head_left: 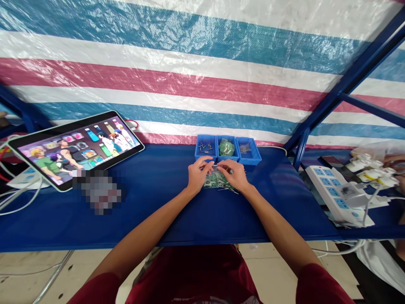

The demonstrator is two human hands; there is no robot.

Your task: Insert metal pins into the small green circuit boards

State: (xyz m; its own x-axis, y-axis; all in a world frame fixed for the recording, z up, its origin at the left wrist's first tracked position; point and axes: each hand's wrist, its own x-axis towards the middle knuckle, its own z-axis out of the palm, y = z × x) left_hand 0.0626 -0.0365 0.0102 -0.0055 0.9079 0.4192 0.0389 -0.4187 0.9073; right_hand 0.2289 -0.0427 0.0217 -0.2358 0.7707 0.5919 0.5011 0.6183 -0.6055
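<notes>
Small green circuit boards are heaped on the blue table, directly under and between both hands. Left hand and right hand are met fingertip to fingertip over the heap, pinched on a small part; which one cannot be told. 3 blue bins are set just beyond. Neither hand is nearer.

1 head-worn camera looks forward and down across the blue table, fairly near.
</notes>
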